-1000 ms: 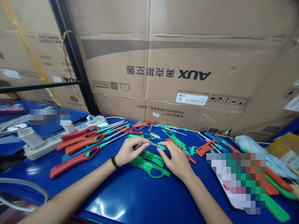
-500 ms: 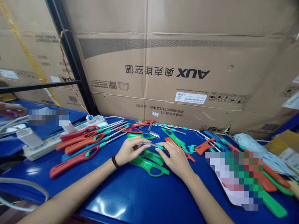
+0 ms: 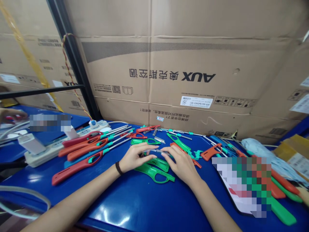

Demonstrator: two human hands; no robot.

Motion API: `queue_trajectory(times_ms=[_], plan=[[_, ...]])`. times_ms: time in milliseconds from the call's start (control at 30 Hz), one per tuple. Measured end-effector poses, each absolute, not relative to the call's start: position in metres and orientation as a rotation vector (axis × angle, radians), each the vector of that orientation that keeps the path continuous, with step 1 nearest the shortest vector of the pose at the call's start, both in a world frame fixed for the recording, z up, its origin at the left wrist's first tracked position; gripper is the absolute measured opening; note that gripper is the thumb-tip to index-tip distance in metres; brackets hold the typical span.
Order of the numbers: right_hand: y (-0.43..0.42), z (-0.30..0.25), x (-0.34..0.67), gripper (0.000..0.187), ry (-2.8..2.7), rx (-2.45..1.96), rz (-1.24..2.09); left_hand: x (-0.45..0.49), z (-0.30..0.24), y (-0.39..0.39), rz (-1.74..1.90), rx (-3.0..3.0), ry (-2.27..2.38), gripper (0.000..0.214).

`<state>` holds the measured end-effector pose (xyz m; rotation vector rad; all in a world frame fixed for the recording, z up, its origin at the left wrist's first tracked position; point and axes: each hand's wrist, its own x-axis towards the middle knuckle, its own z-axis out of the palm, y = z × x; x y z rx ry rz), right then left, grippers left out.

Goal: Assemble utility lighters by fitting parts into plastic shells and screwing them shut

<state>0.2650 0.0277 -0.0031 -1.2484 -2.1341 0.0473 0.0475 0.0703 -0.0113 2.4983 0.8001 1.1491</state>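
Both of my hands meet over the middle of the blue table. My left hand and my right hand each pinch an end of a thin metal tube with a teal collar, held level between the fingertips. Just under the hands lie two green lighter handle shells. To the left, several finished long lighters with red and blue handles lie side by side.
Large cardboard boxes wall off the back of the table. A white power strip sits at left. More loose red, green and blue handle parts and metal tubes are scattered behind and right of my hands. Another person's hand shows far left.
My fingertips have slid closer together along the metal tube, covering its teal collar. The hands stay in the same place above the green shells.
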Motion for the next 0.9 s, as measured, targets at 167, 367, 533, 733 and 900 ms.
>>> queue_trajectory(times_ms=[167,367,533,733,900], plan=[[0.03,-0.002,0.27,0.017,-2.056,-1.302,0.064,0.041,-0.012,0.078,1.156,2.408,0.964,0.04],[0.032,-0.005,0.269,0.013,-2.001,-1.298,0.192,0.04,-0.013,0.082,1.108,2.303,1.042,0.04],[0.029,0.0,0.268,0.019,-1.915,-1.305,0.174,0.037,-0.013,0.085,1.013,2.314,1.02,0.044],[0.027,0.004,0.268,0.021,-1.847,-1.313,0.087,0.034,-0.008,0.085,0.807,2.483,0.866,0.018],[0.031,0.005,0.273,0.022,-1.858,-1.299,0.154,0.034,-0.009,0.087,0.695,2.549,0.863,0.013]])
